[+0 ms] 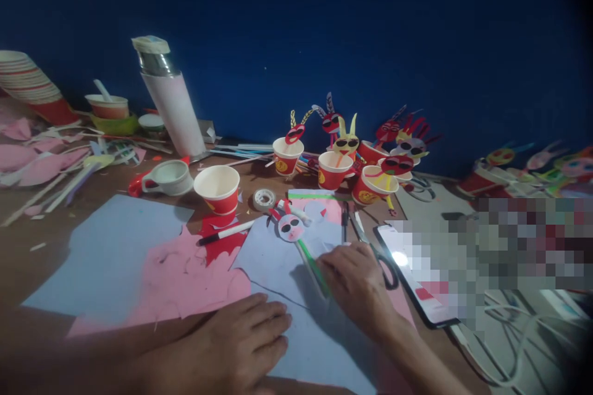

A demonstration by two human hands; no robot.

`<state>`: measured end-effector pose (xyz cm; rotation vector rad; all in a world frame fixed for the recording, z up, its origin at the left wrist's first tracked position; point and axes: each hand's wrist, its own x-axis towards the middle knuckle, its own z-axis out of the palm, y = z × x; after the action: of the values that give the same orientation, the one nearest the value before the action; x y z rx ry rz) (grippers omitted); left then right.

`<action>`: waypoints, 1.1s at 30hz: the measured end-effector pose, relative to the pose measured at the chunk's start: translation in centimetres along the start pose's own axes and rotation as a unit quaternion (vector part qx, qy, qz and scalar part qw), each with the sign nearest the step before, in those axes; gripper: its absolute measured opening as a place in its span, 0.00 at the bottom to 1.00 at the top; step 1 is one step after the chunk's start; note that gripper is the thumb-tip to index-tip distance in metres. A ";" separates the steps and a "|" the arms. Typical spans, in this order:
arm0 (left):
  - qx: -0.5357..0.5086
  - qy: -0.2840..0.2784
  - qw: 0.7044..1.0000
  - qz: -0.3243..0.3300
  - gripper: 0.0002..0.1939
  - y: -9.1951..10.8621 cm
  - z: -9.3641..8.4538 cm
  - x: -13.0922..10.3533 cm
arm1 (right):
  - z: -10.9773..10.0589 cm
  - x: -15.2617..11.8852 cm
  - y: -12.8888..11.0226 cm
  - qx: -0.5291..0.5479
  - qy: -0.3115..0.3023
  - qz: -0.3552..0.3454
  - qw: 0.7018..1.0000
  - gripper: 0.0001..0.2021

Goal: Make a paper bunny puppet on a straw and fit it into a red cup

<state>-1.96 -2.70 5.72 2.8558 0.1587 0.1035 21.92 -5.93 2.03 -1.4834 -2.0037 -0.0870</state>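
A small paper cow face (291,228) with black eyes, a pink muzzle and red horns lies on pale blue paper (296,333), fixed to a green stick (314,266). At the stick's lower end my right hand (354,281) is closed, its fingertips on the green part. My left hand (252,333) rests palm down on the paper's near left side, fingers stretched out and holding nothing. Scissors (386,265) with dark handles lie just right of my right hand. Left of the face is a black-capped marker (227,232), and a tape roll (264,199) sits behind it.
Behind stand an uncovered red cup (217,188), a mug (169,178), a tall flask (173,102) and several red cups with paper faces (334,170). Pink paper (185,278) spreads at left. A phone (417,278) lies at right, beside white cables (514,333).
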 end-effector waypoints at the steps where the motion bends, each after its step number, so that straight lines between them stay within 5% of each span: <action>1: 0.000 0.006 1.000 0.003 0.17 -0.2 -0.1 0.0 | -0.1 0.1 0.6 -0.009 0.004 0.028 1.000 0.07; 10: -0.043 0.075 0.996 0.008 0.14 0.2 -0.4 0.1 | 0.1 0.1 0.8 -0.029 -0.060 0.122 0.990 0.06; 16: -0.085 0.215 0.973 0.022 0.15 -1.9 0.1 -1.2 | -0.3 1.8 -0.4 -0.092 -0.151 0.152 0.972 0.08; 21: -0.091 0.303 0.941 -0.119 0.18 -4.0 -0.8 -2.8 | 0.2 3.4 -0.9 -0.144 -0.205 0.167 0.954 0.08; 28: -0.179 0.257 0.944 -0.109 0.08 -3.9 -0.8 -1.9 | 1.1 4.2 -1.4 -0.104 -0.240 0.231 0.937 0.06; 33: -0.212 0.252 0.929 -0.167 0.08 -3.8 -1.1 -1.5 | 0.5 4.4 -0.9 -0.056 -0.236 0.264 0.934 0.03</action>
<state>-3.95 1.02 5.65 2.2762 0.6367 0.7082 20.16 -2.40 4.24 -2.2333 -1.8846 0.4238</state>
